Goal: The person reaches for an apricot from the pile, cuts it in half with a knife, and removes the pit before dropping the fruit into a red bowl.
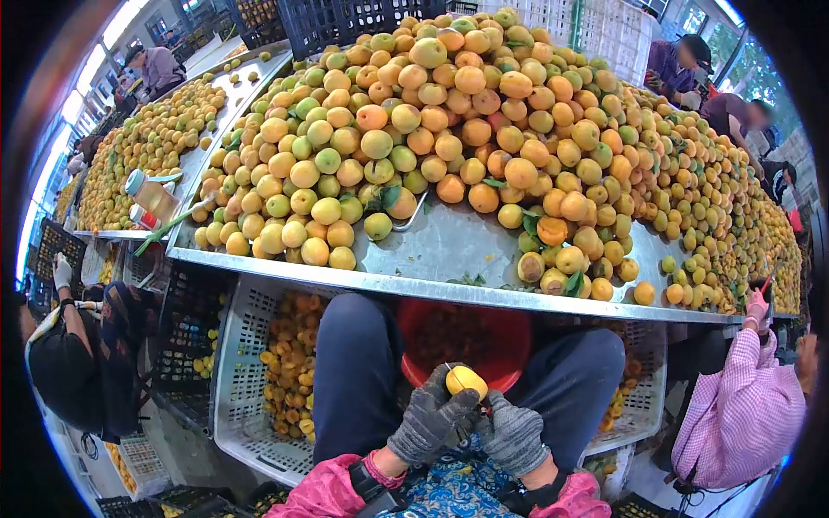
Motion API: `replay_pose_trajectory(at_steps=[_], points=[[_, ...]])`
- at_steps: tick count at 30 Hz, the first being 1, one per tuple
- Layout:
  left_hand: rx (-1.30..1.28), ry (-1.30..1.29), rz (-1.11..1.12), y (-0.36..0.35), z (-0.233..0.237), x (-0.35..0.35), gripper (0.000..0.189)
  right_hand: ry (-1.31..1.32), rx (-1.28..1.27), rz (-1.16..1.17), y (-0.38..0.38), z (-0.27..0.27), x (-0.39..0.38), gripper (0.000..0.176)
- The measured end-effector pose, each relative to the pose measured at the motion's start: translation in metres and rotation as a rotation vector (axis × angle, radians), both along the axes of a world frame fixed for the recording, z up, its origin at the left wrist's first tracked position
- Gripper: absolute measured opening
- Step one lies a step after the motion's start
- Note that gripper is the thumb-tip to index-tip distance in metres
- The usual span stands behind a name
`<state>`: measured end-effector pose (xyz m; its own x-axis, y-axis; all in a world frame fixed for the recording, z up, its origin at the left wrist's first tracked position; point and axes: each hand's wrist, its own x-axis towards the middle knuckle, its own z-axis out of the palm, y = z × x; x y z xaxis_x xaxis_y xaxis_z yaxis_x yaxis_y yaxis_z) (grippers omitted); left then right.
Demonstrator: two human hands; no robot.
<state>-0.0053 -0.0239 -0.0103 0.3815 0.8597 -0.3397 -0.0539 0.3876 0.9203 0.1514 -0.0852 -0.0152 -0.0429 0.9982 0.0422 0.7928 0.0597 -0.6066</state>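
My left hand (429, 416), in a grey knitted glove, is closed around a yellow apricot (466, 382) above my lap. The smooth yellow side of the apricot faces up. Close beside it, my right hand (511, 436), gloved alike, has its fingers curled at the fruit's lower right. A small dark and reddish bit shows at those fingertips, too little to name. Below and beyond both hands, a red basin (509, 341) sits between my knees with dark reddish-brown pieces inside. A large heap of apricots (466, 112) covers much of the metal table (432, 250) in front.
White crates (246, 432) of opened apricots flank my legs. The table's metal edge (363, 278) runs just above my knees. A bottle (151, 197) stands at the left. Co-workers sit at both sides; one in a pink checked shirt (734, 414) is near on the right.
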Motion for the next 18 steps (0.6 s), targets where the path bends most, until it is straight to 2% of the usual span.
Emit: replay_pose_trajectory(at_steps=[2, 4, 8, 10, 12, 18], points=[[0.066, 0.094, 0.019, 0.001, -0.002, -0.001, 0.036, -0.011, 0.01, -0.004, 0.001, 0.006, -0.005, 0.05], [0.13, 0.194, 0.037, 0.0, -0.002, -0.002, 0.035, 0.028, -0.138, -0.039, 0.004, 0.014, -0.008, 0.064], [0.239, 0.257, 0.037, -0.004, -0.01, -0.004, 0.033, 0.127, -0.179, -0.008, 0.005, 0.004, -0.01, 0.064], [0.274, 0.293, 0.02, -0.007, -0.017, -0.005, 0.033, 0.331, -0.16, 0.027, 0.003, -0.005, -0.008, 0.064], [0.332, 0.311, 0.003, -0.009, -0.021, -0.006, 0.032, 0.358, -0.18, 0.053, 0.002, -0.007, -0.004, 0.065], [0.203, 0.289, -0.065, -0.012, -0.024, -0.012, 0.03, 0.527, -0.261, 0.134, 0.007, -0.01, 0.002, 0.064]])
